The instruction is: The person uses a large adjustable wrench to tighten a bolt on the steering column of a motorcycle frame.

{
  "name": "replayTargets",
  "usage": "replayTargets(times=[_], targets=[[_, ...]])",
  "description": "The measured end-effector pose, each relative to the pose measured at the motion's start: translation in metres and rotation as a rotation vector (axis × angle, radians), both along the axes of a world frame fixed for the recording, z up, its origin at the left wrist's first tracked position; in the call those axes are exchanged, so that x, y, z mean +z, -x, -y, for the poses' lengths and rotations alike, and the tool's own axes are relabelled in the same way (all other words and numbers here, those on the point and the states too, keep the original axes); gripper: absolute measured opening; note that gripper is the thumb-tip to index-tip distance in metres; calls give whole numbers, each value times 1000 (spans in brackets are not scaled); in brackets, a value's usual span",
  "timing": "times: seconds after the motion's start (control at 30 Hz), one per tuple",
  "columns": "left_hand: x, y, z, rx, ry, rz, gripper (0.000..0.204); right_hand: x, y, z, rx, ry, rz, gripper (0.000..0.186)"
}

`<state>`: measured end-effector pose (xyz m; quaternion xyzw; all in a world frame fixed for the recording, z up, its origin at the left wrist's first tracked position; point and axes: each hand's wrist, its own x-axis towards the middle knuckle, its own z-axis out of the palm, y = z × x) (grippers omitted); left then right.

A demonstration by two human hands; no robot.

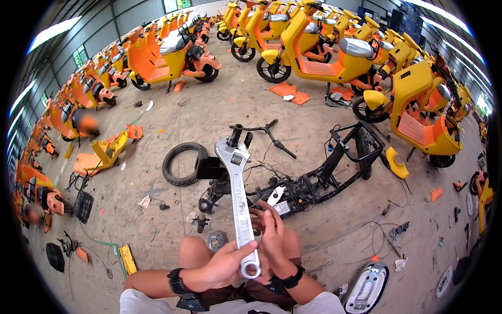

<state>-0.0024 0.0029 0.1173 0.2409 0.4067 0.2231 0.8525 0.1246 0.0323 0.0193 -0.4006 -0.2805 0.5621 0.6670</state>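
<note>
A large silver adjustable wrench (240, 201) stands nearly upright in front of me, its jaw end up. My left hand (226, 267) is closed round the lower handle, thumb across its face. Just right of the handle is my right hand (273, 235), its fingers stretched upward and slightly bent; its palm is partly hidden behind the wrench. Beyond them a stripped black scooter frame (327, 180) lies on the floor with loose wiring. In the picture the wrench's jaw overlaps the frame's upright black tube (236, 133); I cannot tell whether they touch.
A loose tyre (170, 168) and a handlebar (273, 137) lie beyond the frame. Yellow and orange panels (107, 152) are at left. Rows of yellow-orange scooters (324, 60) stand farther back. A grey-and-white oval part (367, 289), cables and small parts lie on the floor at right.
</note>
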Motion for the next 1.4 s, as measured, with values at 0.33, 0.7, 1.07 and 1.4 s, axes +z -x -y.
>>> replayTargets(times=[0.33, 0.7, 1.07, 1.4], targets=[[-71, -125, -9, 254, 64, 654, 22, -104, -64, 30, 223, 84, -251, 64], [-57, -49, 52, 279, -196, 297, 28, -23, -37, -37, 748, -27, -198, 69], [-14, 160, 35, -62, -246, -436, 19, 25, 102, -61, 499, -189, -45, 37], [72, 241, -65, -46, -1073, -1271, 43, 51, 184, -109, 307, -95, -178, 37]])
